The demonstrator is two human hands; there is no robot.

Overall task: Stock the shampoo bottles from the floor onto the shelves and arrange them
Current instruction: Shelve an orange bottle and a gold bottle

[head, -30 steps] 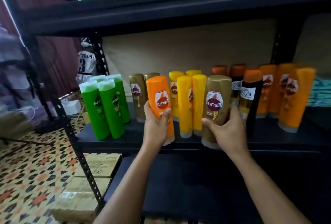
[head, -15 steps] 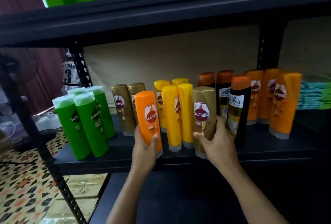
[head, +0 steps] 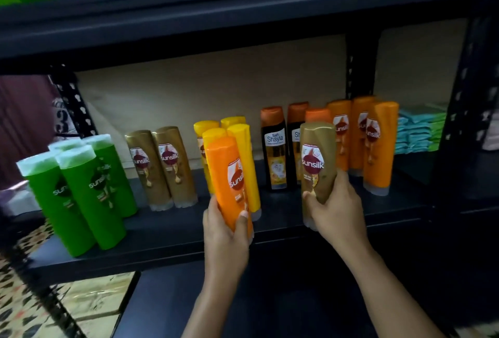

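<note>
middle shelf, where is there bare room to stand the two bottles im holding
Bare patches on the middle shelf: its front strip below the gold pair, the gap between the green bottles and that pair, and the gap between the yellow bottles and the black Shayla bottles. Crowded at the orange group on the right.

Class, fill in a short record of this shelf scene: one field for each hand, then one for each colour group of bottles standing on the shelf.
left hand: grips orange Sunsilk bottle
right hand: grips gold Sunsilk bottle
green bottles: four, far left of shelf
gold pair: right of green
yellow bottles: behind held orange bottle
Safi Shayla bottles: black, orange caps
orange group: right end, upright
</note>
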